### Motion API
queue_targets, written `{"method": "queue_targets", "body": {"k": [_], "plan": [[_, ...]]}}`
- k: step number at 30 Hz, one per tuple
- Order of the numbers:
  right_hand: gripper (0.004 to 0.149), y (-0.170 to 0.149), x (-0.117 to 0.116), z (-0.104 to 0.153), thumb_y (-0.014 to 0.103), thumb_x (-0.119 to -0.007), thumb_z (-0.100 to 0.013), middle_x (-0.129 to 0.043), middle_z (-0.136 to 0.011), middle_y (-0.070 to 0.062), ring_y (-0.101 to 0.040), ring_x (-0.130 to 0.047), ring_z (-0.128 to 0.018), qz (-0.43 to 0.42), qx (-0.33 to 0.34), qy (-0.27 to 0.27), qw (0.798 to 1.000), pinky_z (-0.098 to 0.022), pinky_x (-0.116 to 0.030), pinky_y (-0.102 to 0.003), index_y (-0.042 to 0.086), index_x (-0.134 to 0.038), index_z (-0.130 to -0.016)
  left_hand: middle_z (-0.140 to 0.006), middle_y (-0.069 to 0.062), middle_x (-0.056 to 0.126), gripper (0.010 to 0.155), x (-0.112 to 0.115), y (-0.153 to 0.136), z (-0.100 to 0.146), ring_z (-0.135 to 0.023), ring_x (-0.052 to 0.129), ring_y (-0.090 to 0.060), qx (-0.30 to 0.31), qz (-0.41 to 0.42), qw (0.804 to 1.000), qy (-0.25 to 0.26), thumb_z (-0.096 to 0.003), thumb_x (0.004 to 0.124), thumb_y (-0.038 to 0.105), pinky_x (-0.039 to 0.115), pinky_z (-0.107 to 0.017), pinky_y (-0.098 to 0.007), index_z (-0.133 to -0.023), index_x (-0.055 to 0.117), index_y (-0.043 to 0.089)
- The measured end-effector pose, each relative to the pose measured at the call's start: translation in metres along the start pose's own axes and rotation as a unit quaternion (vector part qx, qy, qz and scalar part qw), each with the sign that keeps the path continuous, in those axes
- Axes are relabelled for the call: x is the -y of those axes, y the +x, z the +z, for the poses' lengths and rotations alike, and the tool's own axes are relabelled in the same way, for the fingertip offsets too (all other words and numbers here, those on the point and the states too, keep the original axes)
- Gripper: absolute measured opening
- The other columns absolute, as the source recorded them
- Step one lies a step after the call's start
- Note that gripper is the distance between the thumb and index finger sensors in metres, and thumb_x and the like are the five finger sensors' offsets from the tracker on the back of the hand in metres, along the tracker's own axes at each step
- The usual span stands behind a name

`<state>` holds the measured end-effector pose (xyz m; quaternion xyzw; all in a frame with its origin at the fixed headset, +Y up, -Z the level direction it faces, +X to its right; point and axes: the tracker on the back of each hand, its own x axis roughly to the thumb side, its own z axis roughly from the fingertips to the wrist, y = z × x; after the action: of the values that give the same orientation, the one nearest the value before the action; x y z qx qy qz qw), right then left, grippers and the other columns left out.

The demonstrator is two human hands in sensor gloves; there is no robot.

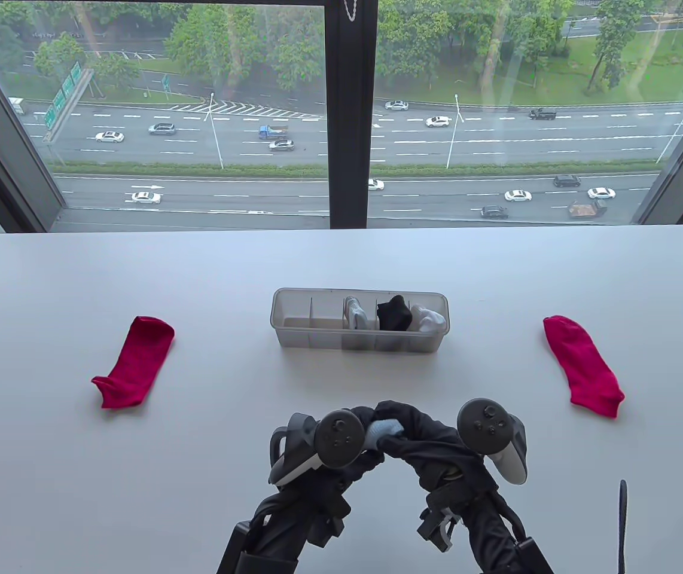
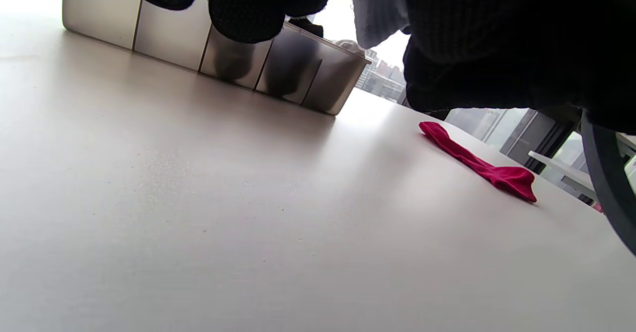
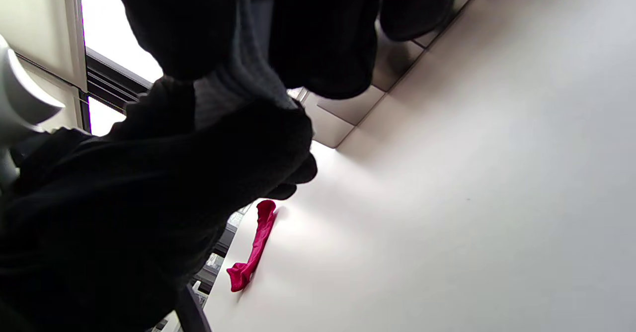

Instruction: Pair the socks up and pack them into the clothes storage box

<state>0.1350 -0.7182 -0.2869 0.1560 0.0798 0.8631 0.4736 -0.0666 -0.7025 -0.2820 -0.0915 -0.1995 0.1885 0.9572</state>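
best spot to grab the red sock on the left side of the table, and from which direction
Probably the cuff end of the left red sock, the wider end farthest from the person. It lies flat on the table with its narrow toe end toward the person, so come straight down with the left hand and pinch the cuff edge; there is bare table around it.

Storage box (image 1: 305,335): translucent smooth plastic. Red socks (image 1: 135,363) (image 1: 584,366): matt knit cloth. Table (image 1: 138,478): smooth, matt white. Gloves: black knit.

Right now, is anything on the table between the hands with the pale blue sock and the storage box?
Nothing visible. Bare table lies between both hands' pale blue sock and the storage box; its two left compartments look empty.
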Motion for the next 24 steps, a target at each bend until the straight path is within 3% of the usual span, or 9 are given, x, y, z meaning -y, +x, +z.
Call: {"method": "queue_targets", "body": {"k": [1, 2, 3, 5, 8, 10, 12, 16, 24], "plan": [[0.058, -0.001, 0.001, 0.0, 0.042, -0.079, -0.054, -0.085, -0.087, -0.012, -0.022, -0.092, -0.071, 0.012, -0.008, -0.013, 1.0, -0.071, -0.068, -0.053, 0.02, -0.059, -0.103, -0.116, -0.016, 0.027, 0.091, -0.004, 0.001, 0.003, -0.108, 0.046, -0.038, 0.006, 0.008, 1.0, 0.027, -0.0427, 0.08, 0.052, 0.043, -0.077, -0.067, -0.108, 0.022, 0.024], [0.058, -0.002, 0.002, 0.001, 0.042, -0.079, -0.054, -0.086, -0.085, -0.013, -0.023, -0.093, -0.069, 0.017, -0.017, -0.022, 0.999, -0.069, -0.07, -0.052, 0.019, -0.059, -0.103, -0.114, -0.015, 0.031, 0.085, -0.011, 0.004, 0.007, -0.106, 0.049, -0.037, 0.008, 0.024, 0.996, 0.082, -0.0434, 0.08, 0.049, 0.044, -0.077, -0.066, -0.106, 0.028, 0.028], [0.058, -0.003, 0.002, 0.001, 0.043, -0.079, -0.054, -0.087, -0.083, -0.012, -0.022, -0.095, -0.067, 0.019, -0.021, -0.027, 0.999, -0.068, -0.072, -0.051, 0.018, -0.06, -0.102, -0.112, -0.012, 0.037, 0.074, -0.014, 0.006, 0.009, -0.102, 0.053, -0.034, 0.009, 0.033, 0.994, 0.108, -0.0453, 0.081, 0.045, 0.046, -0.077, -0.065, -0.103, 0.036, 0.03], [0.057, -0.004, 0.004, 0.001, 0.042, -0.078, -0.054, -0.088, -0.084, -0.013, -0.021, -0.098, -0.068, -0.014, -0.03, -0.039, 0.999, -0.067, -0.076, -0.049, 0.019, -0.059, -0.102, -0.096, -0.01, 0.068, 0.052, -0.019, 0.012, 0.014, -0.082, 0.077, -0.034, 0.01, 0.015, 0.99, 0.143, -0.0482, 0.079, 0.038, 0.063, -0.069, -0.059, -0.094, 0.063, 0.02], [0.056, -0.005, 0.0, 0.003, 0.042, -0.079, -0.054, -0.088, -0.084, -0.014, -0.022, -0.099, -0.068, -0.016, -0.032, -0.037, 0.999, -0.068, -0.076, -0.048, 0.019, -0.06, -0.102, -0.088, -0.012, 0.079, 0.05, -0.014, 0.013, 0.012, -0.072, 0.086, -0.034, -0.001, -0.013, 0.991, 0.131, -0.045, 0.082, 0.042, 0.07, -0.062, -0.059, -0.088, 0.073, 0.018], [0.056, -0.003, 0.0, 0.004, 0.044, -0.077, -0.055, -0.088, -0.082, -0.014, -0.02, -0.099, -0.065, -0.024, -0.035, -0.041, 0.998, -0.068, -0.076, -0.047, 0.018, -0.06, -0.101, -0.092, -0.013, 0.075, 0.066, -0.011, 0.014, 0.011, -0.076, 0.084, -0.036, 0.006, -0.016, 0.994, 0.112, -0.0402, 0.083, 0.052, 0.069, -0.064, -0.06, -0.093, 0.069, 0.016], [0.056, -0.001, -0.001, 0.005, 0.045, -0.077, -0.055, -0.087, -0.081, -0.014, -0.02, -0.098, -0.064, -0.038, -0.039, -0.05, 0.997, -0.068, -0.076, -0.047, 0.019, -0.061, -0.101, -0.09, -0.012, 0.078, 0.057, -0.012, 0.017, 0.013, -0.074, 0.086, -0.036, -0.002, -0.02, 0.989, 0.146, -0.0432, 0.083, 0.046, 0.07, -0.063, -0.06, -0.09, 0.07, 0.015], [0.056, -0.006, 0.001, 0.005, 0.045, -0.078, -0.053, -0.086, -0.082, -0.014, -0.02, -0.097, -0.066, -0.017, -0.034, -0.045, 0.998, -0.068, -0.075, -0.048, 0.02, -0.061, -0.101, -0.084, -0.014, 0.085, 0.038, -0.013, 0.017, 0.011, -0.068, 0.093, -0.035, 0.008, 0.002, 0.991, 0.134, -0.049, 0.08, 0.031, 0.074, -0.06, -0.058, -0.083, 0.079, 0.014], [0.059, -0.008, 0.007, 0.005, 0.04, -0.081, -0.051, -0.086, -0.085, -0.013, -0.02, -0.097, -0.068, 0.04, -0.015, -0.058, 0.997, -0.069, -0.074, -0.048, 0.02, -0.06, -0.102, -0.086, -0.015, 0.081, 0.044, -0.012, 0.009, 0.011, -0.07, 0.092, -0.034, 0.009, 0.071, 0.991, 0.117, -0.0498, 0.066, 0.035, 0.074, -0.06, -0.058, -0.088, 0.067, 0.014]]}}
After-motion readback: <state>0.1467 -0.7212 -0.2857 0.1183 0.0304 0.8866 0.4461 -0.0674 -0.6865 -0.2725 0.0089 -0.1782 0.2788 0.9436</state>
